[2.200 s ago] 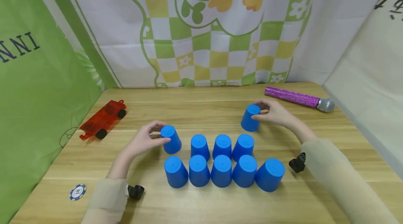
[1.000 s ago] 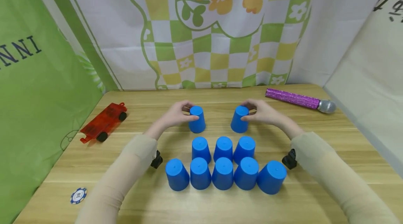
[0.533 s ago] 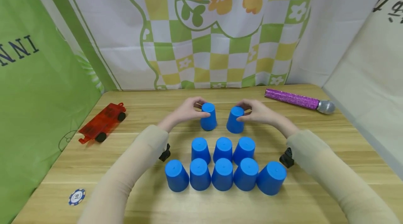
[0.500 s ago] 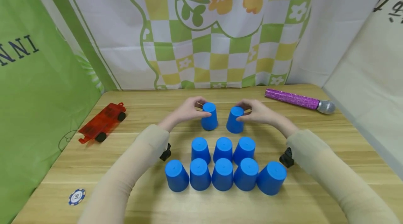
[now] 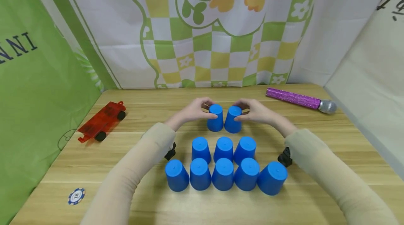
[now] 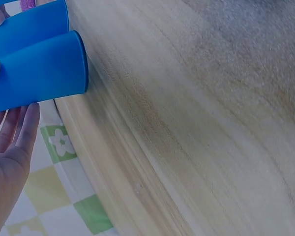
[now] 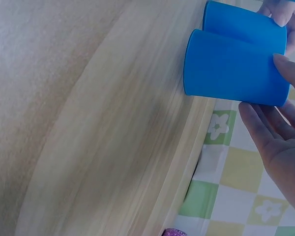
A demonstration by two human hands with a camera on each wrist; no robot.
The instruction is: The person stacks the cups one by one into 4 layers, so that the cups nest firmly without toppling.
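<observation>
With thumb and fingers my left hand (image 5: 199, 110) grips an upside-down blue cup (image 5: 215, 119) behind the other cups. My right hand (image 5: 255, 111) grips a second upside-down blue cup (image 5: 233, 120) just to its right. The two held cups stand side by side, their lower rims almost meeting in the head view. Nearer me, three inverted blue cups form a short row, its middle cup (image 5: 224, 149) in line with the gap. Closest is a longer row of several inverted blue cups, with its center cup (image 5: 223, 175) partly covering the short row.
A red toy cart (image 5: 102, 121) with black wheels lies at the left of the wooden table (image 5: 202, 207). A poker chip (image 5: 76, 196) is at the front left. A purple glittery microphone (image 5: 300, 100) lies at the back right, before the checkered curtain (image 5: 221, 49).
My left hand has carried its cup from the left side back and rightward. My right hand has brought its cup leftward, and the two cups have closed together.
</observation>
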